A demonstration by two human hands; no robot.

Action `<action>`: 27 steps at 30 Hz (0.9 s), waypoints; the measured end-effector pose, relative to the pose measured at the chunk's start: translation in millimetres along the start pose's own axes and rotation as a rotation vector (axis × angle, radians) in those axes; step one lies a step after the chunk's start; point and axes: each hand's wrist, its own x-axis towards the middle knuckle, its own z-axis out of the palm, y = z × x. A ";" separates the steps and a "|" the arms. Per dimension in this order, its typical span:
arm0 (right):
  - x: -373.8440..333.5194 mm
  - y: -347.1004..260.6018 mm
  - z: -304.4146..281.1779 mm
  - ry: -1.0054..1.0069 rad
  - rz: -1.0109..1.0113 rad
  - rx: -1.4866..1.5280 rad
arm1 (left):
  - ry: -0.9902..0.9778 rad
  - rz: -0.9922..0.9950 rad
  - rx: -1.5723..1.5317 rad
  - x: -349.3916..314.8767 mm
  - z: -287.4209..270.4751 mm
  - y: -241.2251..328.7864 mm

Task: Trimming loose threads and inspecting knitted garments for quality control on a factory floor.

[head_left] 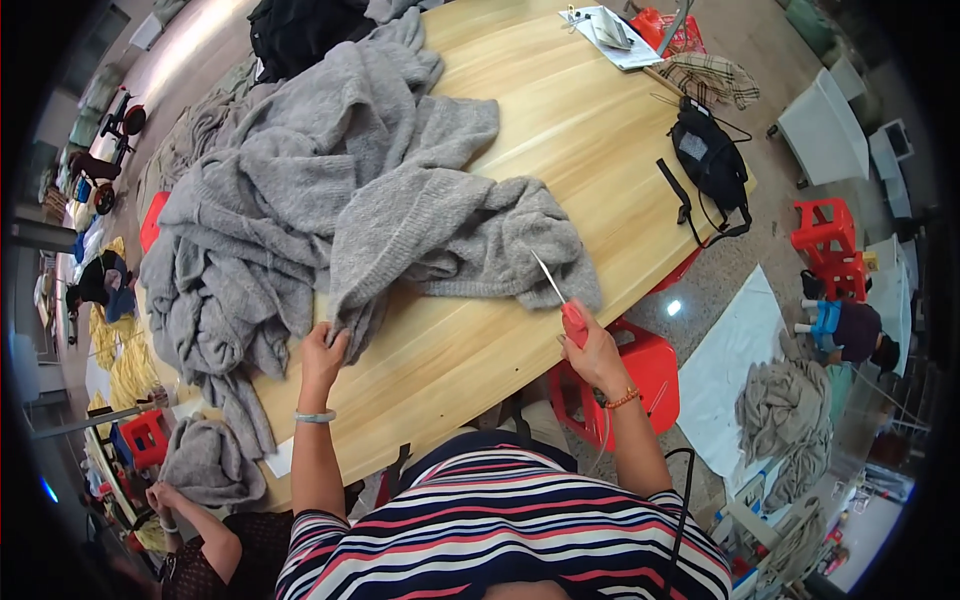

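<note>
at the lower centre of the frame, closest to the camera, a striped top (500, 520) covers the person's chest, with the two forearms reaching upward past it. left of centre, the left hand (325, 352), a pale bangle (315, 416) on its wrist, has its thumb and fingers pinched together on the lower edge of a grey knit piece (400, 225). right of centre, the right hand (595, 352), wearing a beaded bracelet (622, 399), has its fingers clamped around the red handle of a slim-bladed tool (567, 308). its blade points to the upper left, the tip over the right part of the grey knit; i cannot tell whether it touches.

the knit lies across the middle of the pale wooden table (560, 120), joining a large rumpled grey heap (250, 200) that fills the table's left half. just below the right hand stands a red stool (650, 380). at the lower left, a co-worker's hand (163, 495) is beside a grey bundle (205, 465); its finger state i cannot tell.

farther off, a black pouch (708, 155) with straps lies near the table's right edge, and papers (612, 38) lie at the upper right. at the right of the frame, a white sheet (725, 365) on the floor bears greyish-brown cloth (785, 405), and more red stools (825, 232) stand beyond.
</note>
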 end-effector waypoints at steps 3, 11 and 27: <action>22.4 -2.4 -6.9 0.037 0.031 0.234 | -0.107 0.048 0.643 0.1 -13.2 41.8; 104.0 41.8 -13.9 0.071 0.292 0.575 | 0.139 -0.320 1.017 14.3 -120.7 -17.1; 55.3 69.9 -65.0 -0.076 0.257 0.792 | -0.336 0.730 0.553 90.1 197.8 88.9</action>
